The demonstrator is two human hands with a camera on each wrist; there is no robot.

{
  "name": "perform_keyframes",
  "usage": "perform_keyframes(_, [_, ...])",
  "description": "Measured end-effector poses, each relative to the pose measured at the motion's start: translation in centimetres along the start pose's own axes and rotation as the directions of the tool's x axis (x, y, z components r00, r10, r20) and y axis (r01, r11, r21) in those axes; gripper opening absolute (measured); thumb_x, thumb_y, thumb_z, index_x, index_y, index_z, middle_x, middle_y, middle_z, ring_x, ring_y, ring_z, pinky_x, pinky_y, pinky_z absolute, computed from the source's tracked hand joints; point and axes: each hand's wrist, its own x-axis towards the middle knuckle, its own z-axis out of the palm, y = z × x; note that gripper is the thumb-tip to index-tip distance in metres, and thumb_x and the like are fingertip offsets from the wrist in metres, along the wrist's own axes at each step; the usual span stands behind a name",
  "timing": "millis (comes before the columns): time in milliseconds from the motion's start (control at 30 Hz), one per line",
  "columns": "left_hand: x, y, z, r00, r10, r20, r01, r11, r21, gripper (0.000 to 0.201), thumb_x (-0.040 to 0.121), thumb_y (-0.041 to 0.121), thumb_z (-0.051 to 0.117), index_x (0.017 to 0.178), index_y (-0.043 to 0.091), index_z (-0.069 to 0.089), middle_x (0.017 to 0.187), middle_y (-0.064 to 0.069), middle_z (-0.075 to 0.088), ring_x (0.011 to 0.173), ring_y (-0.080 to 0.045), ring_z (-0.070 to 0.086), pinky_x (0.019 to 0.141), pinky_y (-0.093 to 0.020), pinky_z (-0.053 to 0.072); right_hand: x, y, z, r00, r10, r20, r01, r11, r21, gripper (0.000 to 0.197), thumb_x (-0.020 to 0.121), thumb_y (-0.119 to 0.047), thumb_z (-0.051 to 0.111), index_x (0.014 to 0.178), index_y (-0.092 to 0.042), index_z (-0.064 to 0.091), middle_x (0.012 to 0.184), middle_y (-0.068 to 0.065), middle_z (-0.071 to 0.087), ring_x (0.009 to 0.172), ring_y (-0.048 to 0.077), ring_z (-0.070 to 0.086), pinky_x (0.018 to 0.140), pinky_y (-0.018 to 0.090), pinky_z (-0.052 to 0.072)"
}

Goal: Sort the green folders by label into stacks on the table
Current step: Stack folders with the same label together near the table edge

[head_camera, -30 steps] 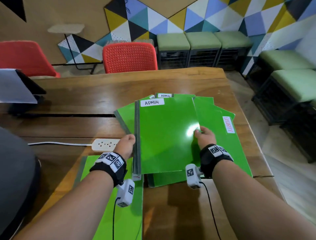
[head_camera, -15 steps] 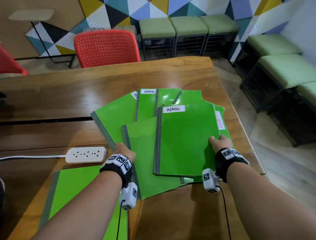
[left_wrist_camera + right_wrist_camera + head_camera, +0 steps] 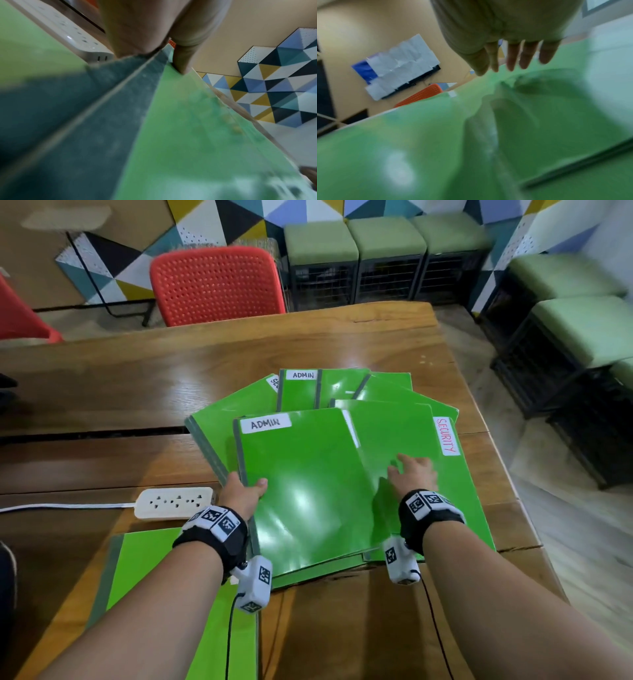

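Note:
Several green folders lie fanned out on the wooden table (image 3: 102, 412). The nearest one, the ADMIN folder (image 3: 308, 491), is gripped at its grey spine by my left hand (image 3: 245, 491), thumb on the cover; the left wrist view shows the thumb (image 3: 181, 59) pressing the ADMIN folder (image 3: 188, 135). My right hand (image 3: 411, 474) hovers with straight spread fingers over the folder to the right, holding nothing; its fingers (image 3: 513, 59) show over green covers. A SECURITY folder (image 3: 455, 474) lies at the right. Another ADMIN folder (image 3: 298, 392) lies at the back. A separate green folder (image 3: 147, 570) lies near left.
A white power strip (image 3: 173, 501) with its cord lies left of the pile. A red chair (image 3: 215, 285) stands behind the table, green stools (image 3: 387, 237) along the wall. The table's right edge runs close to the pile.
The ADMIN folder moved from the right of the pile to the left. My right hand let go of its edge and opened; my left hand took its spine.

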Motion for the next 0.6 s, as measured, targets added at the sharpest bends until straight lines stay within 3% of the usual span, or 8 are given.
perform_keyframes(100, [-0.1, -0.5, -0.4, 1.000, -0.012, -0.019, 0.012, 1.000, 0.002, 0.076, 0.092, 0.032, 0.060, 0.151, 0.014, 0.017, 0.158, -0.011, 0.022, 0.142, -0.034, 0.030, 0.113, -0.053, 0.030, 0.5, 2.8, -1.5, 0.959, 0.270, -0.089, -0.280, 0.950, -0.137, 0.067, 0.078, -0.042, 0.069, 0.136, -0.025, 0.039, 0.144, 0.015, 0.033, 0.131, 0.039, 0.032, 0.107, 0.058, 0.030])
perform_keyframes(233, [-0.7, -0.9, -0.3, 0.999, -0.027, -0.029, 0.027, 1.000, 0.001, 0.076, 0.092, 0.030, 0.060, 0.152, 0.014, 0.016, 0.159, -0.009, 0.021, 0.144, -0.033, 0.027, 0.114, -0.052, 0.028, 0.6, 4.2, -1.7, 0.923, 0.384, -0.034, -0.385, 0.912, -0.144, 0.073, 0.073, -0.045, 0.074, 0.128, -0.019, 0.035, 0.133, 0.021, 0.039, 0.124, 0.043, 0.040, 0.101, 0.057, 0.039])
perform_keyframes(333, [-1.2, -0.7, -0.1, 0.999, -0.019, -0.043, 0.019, 1.000, 0.004, 0.076, 0.092, 0.029, 0.060, 0.152, 0.013, 0.016, 0.159, -0.010, 0.022, 0.143, -0.033, 0.027, 0.114, -0.052, 0.028, 0.2, 3.5, -1.6, 0.918, 0.386, 0.091, -0.386, 0.922, -0.011, 0.054, 0.075, -0.026, 0.073, 0.114, -0.008, 0.042, 0.105, 0.018, 0.055, 0.098, 0.036, 0.056, 0.087, 0.045, 0.050])
perform_keyframes(400, [-1.4, -0.5, -0.3, 0.999, -0.017, -0.035, 0.018, 1.000, 0.010, 0.075, 0.093, 0.029, 0.059, 0.152, 0.015, 0.015, 0.159, -0.010, 0.021, 0.143, -0.034, 0.028, 0.114, -0.052, 0.028, -0.1, 2.6, -2.3, 0.935, 0.327, 0.140, -0.330, 0.944, 0.002, 0.026, 0.083, -0.014, 0.063, 0.102, 0.001, 0.052, 0.085, 0.015, 0.057, 0.084, 0.031, 0.056, 0.076, 0.035, 0.048])
perform_keyframes(433, [-1.5, -0.4, -0.5, 0.999, -0.015, -0.034, 0.016, 1.000, 0.012, 0.075, 0.093, 0.029, 0.058, 0.152, 0.015, 0.014, 0.159, -0.009, 0.022, 0.143, -0.034, 0.028, 0.114, -0.052, 0.028, 0.1, 2.5, -2.7, 0.940, 0.310, 0.140, -0.309, 0.951, -0.034, 0.016, 0.087, -0.012, 0.059, 0.094, 0.002, 0.057, 0.084, 0.015, 0.057, 0.083, 0.031, 0.056, 0.073, 0.032, 0.046])
perform_keyframes(500, [-1.5, -0.4, -1.0, 0.999, -0.007, -0.046, 0.007, 1.000, 0.015, 0.073, 0.094, 0.029, 0.057, 0.152, 0.015, 0.015, 0.158, -0.010, 0.023, 0.142, -0.034, 0.029, 0.113, -0.051, 0.029, -0.3, 3.0, -4.0, 0.945, 0.313, 0.095, -0.298, 0.943, -0.148, 0.018, 0.090, -0.016, 0.053, 0.078, -0.003, 0.058, 0.092, 0.014, 0.059, 0.092, 0.030, 0.057, 0.079, 0.031, 0.042])
perform_keyframes(533, [-1.4, -0.4, -1.3, 0.998, -0.004, -0.056, 0.005, 1.000, 0.016, 0.073, 0.094, 0.029, 0.057, 0.152, 0.015, 0.015, 0.158, -0.010, 0.024, 0.142, -0.034, 0.030, 0.113, -0.051, 0.029, -0.2, 3.7, -4.6, 0.947, 0.315, 0.062, -0.296, 0.933, -0.205, 0.017, 0.090, -0.018, 0.053, 0.080, -0.006, 0.059, 0.102, 0.013, 0.060, 0.103, 0.031, 0.056, 0.086, 0.034, 0.039])
perform_keyframes(600, [-1.5, -0.5, -1.8, 0.998, -0.009, -0.063, 0.011, 1.000, 0.028, 0.072, 0.094, 0.028, 0.056, 0.152, 0.016, 0.015, 0.158, -0.011, 0.025, 0.141, -0.035, 0.031, 0.112, -0.053, 0.030, -0.1, 5.8, -5.1, 0.937, 0.350, -0.014, -0.345, 0.915, -0.208, 0.026, 0.087, -0.021, 0.056, 0.107, -0.007, 0.062, 0.131, 0.019, 0.049, 0.120, 0.036, 0.044, 0.095, 0.042, 0.036])
